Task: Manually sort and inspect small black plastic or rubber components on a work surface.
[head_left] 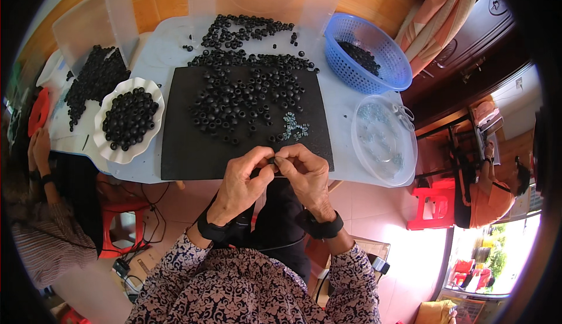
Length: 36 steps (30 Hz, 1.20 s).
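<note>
My left hand [241, 179] and my right hand [305, 177] meet at the near edge of a black mat [181, 131]. Between their pinched fingertips is a small black bead [271, 160], mostly covered by the fingers. Just beyond my fingers lie loose black beads [234, 98] with holes, spread over the mat. A small heap of pale blue-green and dark striped pieces [294, 126] sits on the mat beyond my right hand; they are too small to name.
A white scalloped dish [100, 142] of black beads stands left. More black beads [249, 28] lie at the back. On the right are a blue basket [336, 69] and a clear round tray [374, 169] with scissors [404, 116]. Another person's hands [41, 148] are at far left.
</note>
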### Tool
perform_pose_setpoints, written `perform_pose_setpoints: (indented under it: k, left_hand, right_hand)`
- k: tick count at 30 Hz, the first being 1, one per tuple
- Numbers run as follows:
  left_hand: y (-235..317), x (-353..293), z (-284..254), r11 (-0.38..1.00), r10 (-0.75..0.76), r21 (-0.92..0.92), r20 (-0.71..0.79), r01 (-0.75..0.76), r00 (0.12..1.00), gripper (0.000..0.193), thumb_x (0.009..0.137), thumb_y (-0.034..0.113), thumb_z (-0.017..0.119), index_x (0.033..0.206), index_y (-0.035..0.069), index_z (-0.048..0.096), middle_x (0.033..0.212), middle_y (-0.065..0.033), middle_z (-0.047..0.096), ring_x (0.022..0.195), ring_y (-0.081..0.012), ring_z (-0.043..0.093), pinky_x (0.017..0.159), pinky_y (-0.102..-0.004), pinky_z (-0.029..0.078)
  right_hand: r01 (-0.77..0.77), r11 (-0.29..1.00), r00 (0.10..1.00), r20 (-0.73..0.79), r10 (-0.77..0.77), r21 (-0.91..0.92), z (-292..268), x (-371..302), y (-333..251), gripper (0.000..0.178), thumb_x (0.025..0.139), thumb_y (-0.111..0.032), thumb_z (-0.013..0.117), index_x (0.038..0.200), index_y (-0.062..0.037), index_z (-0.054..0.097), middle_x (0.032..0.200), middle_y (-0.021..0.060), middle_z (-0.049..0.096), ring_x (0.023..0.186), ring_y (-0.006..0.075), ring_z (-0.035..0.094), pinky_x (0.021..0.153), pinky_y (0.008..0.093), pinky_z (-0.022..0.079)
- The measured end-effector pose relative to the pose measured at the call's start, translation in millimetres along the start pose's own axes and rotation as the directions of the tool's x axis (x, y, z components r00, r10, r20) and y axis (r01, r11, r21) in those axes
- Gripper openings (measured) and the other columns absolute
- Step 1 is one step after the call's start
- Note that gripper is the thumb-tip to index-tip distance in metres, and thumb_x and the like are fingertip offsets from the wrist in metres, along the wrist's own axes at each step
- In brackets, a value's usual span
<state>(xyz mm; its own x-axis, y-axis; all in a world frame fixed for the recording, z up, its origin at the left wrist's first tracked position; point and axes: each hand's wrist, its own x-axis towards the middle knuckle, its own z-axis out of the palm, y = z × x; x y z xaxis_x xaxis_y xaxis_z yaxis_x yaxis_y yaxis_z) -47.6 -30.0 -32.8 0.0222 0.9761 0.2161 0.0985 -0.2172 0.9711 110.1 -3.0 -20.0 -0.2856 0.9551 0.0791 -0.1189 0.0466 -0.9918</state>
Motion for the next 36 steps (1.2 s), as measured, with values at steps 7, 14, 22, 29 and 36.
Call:
perform_pose_setpoints:
  k: [7,14,22,29,36]
  left_hand:
    - [23,-11,-9,0.982,0.178,0.055,0.093,-0.183,0.98,0.021,0.083,0.001,0.063,0.103,-0.001,0.061,0.087,-0.0111,0.064,0.073,-0.0164,0.065,0.062,-0.0294,0.05]
    - [6,-11,-26,0.997,0.053,0.054,0.005,-0.053,0.999,0.018,0.084,0.0,0.062,0.102,0.0,0.06,0.083,-0.0116,0.063,0.066,-0.0168,0.064,0.057,-0.0282,0.049]
    - [8,-9,-23,0.994,0.087,0.068,-0.015,-0.086,0.996,0.018,0.084,0.001,0.062,0.102,0.0,0.06,0.082,-0.0129,0.062,0.065,-0.0186,0.064,0.056,-0.0302,0.049]
    - [9,-7,-26,0.999,-0.045,0.012,0.004,0.045,0.999,0.017,0.084,-0.001,0.064,0.101,-0.001,0.061,0.079,-0.0084,0.066,0.072,-0.0098,0.063,0.065,-0.025,0.05]
    - [3,-8,-24,0.996,-0.062,-0.071,-0.002,0.062,0.998,0.016,0.087,-0.003,0.06,0.104,-0.003,0.06,0.081,-0.0059,0.066,0.078,-0.0096,0.065,0.068,-0.0223,0.05]
  right_hand:
    - [-0.025,0.995,0.992,-0.126,0.013,-0.093,-8,10,-4,0.011,0.092,-0.007,0.066,0.099,0.0005,0.068,0.081,-0.0003,0.065,0.068,0.0043,0.057,0.06,0.0197,0.046]
    - [0.28,0.676,0.948,0.087,-0.305,-0.681,4,43,-34,0.015,0.082,0.004,0.062,0.095,0.0004,0.068,0.082,0.0118,0.066,0.06,0.0229,0.062,0.057,0.0308,0.048]
    - [0.424,0.449,0.905,0.348,-0.245,-0.787,6,86,-23,0.015,0.077,-0.002,0.064,0.091,-0.0012,0.068,0.084,0.0149,0.066,0.069,0.0356,0.064,0.064,0.0423,0.052]
    - [0.389,0.493,0.918,0.283,-0.278,-0.779,12,90,-33,0.015,0.074,-0.002,0.066,0.089,-0.0001,0.069,0.075,0.0138,0.065,0.066,0.0306,0.066,0.062,0.0362,0.053]
    - [-0.041,0.846,0.999,0.008,0.054,-0.531,1,20,-18,0.012,0.083,-0.002,0.064,0.094,0.0007,0.069,0.076,0.0032,0.067,0.067,0.0062,0.062,0.062,0.0228,0.051]
